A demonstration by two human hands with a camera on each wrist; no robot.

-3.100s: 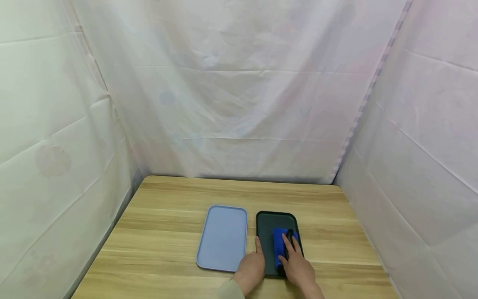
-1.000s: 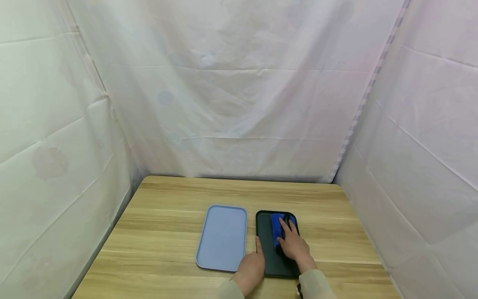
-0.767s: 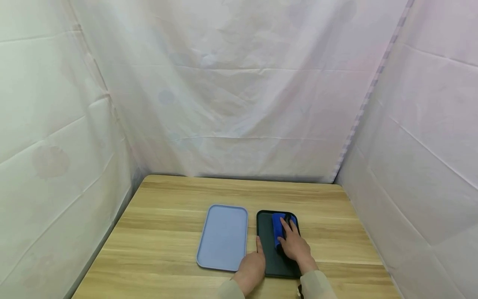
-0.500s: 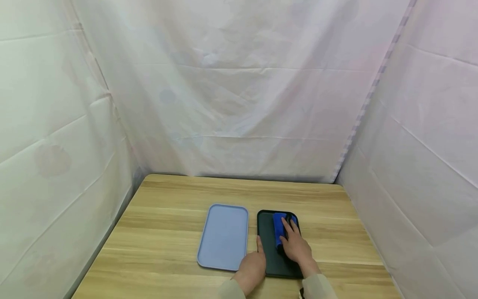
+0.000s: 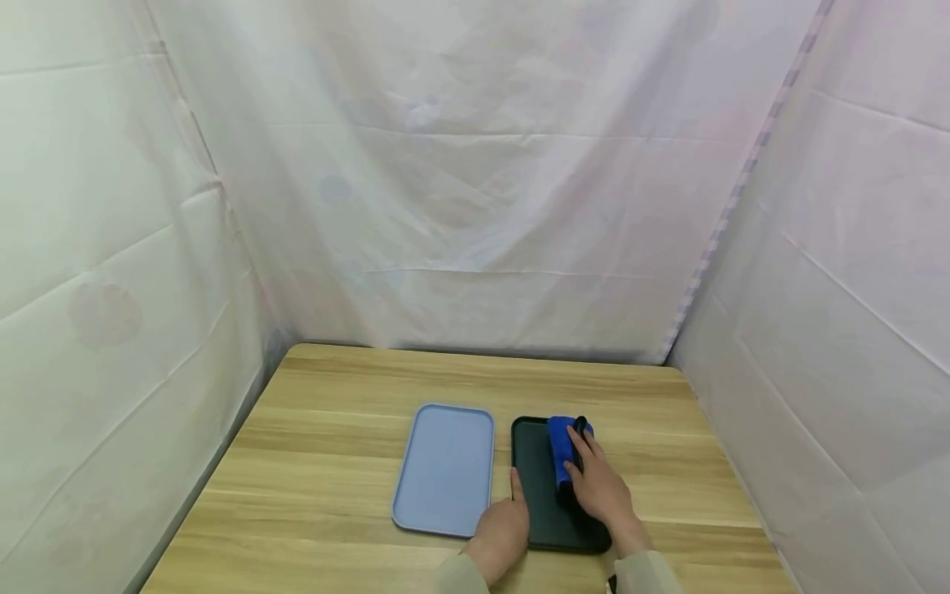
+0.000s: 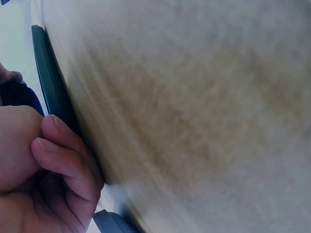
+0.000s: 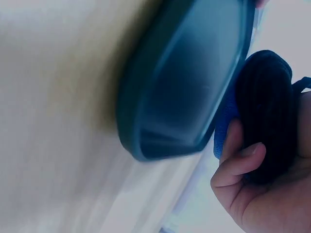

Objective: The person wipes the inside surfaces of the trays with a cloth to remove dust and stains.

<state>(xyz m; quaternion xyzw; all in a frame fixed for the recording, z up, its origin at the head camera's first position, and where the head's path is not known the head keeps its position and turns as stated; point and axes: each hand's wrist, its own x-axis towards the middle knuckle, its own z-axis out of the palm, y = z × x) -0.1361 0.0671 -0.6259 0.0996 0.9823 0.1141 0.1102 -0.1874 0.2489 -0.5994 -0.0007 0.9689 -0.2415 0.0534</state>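
Observation:
A dark green tray point(image 5: 547, 521) lies on the wooden table. My left hand point(image 5: 501, 526) lies at its left rim, the index finger straight along the edge. In the left wrist view the other fingers point(image 6: 68, 160) are curled beside the green rim. My right hand point(image 5: 603, 488) grips a blue cleaning pad with a black handle point(image 5: 560, 445) at the tray's far right corner, overlapping the rim. The right wrist view shows fingers point(image 7: 238, 167) curled round the black handle, with the pad's blue underside against the tray's edge.
A light blue tray point(image 5: 445, 472) lies just left of the green one, close to my left hand. Behind the wooden table point(image 5: 319, 429) and along both sides hang pale sheets point(image 5: 475, 206).
My right hand has moved the pad from the near half of the green tray to its far end, then slightly right onto the corner. My left hand has stayed at the left rim.

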